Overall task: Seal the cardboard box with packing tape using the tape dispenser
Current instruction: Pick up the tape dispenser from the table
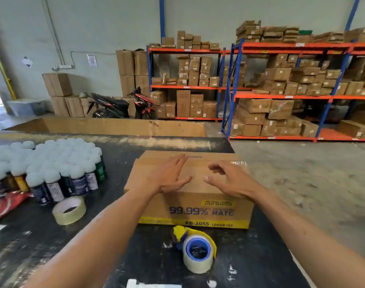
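Observation:
A brown cardboard box [198, 208] with yellow and purple print stands on the dark worktable, its top flaps folded down. My left hand [169, 175] lies flat on the top of the box, fingers spread. Just right of it, my right hand [229, 179] hovers over the top with fingers loosely curled and holds nothing. The tape dispenser [196, 249], yellow and blue with a roll of clear tape, lies on the table in front of the box, untouched.
A loose roll of clear tape [69, 209] lies left of the box. Several white-capped bottles [50, 169] crowd the table's left side, beside a red packet [7, 204]. A large open carton [115, 126] stands behind the table. The table's right edge [298, 265] drops to the concrete floor.

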A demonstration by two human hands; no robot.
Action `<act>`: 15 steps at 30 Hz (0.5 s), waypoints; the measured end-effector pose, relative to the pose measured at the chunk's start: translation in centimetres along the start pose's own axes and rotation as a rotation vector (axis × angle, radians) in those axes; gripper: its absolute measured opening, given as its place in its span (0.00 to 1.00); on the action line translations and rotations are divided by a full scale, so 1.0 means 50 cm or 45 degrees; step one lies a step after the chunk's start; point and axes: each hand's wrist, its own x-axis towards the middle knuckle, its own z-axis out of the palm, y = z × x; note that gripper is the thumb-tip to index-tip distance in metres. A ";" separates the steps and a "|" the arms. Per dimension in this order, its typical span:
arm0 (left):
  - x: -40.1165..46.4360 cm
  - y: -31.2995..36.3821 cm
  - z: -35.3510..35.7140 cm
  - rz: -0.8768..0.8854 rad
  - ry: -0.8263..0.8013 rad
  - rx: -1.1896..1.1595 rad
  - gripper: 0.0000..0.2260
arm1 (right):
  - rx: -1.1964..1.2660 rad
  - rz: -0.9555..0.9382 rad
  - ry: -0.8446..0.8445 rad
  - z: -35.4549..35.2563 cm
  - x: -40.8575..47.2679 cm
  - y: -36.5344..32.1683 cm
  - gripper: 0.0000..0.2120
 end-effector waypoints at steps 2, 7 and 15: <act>-0.007 0.003 0.018 0.022 -0.029 0.035 0.36 | 0.003 0.005 -0.093 0.034 -0.014 0.013 0.32; -0.014 -0.004 0.072 0.037 -0.110 0.042 0.38 | 0.001 0.129 -0.388 0.145 -0.070 0.062 0.32; 0.010 -0.026 0.167 -0.040 -0.255 0.130 0.43 | -0.096 0.381 -0.671 0.315 -0.092 0.098 0.32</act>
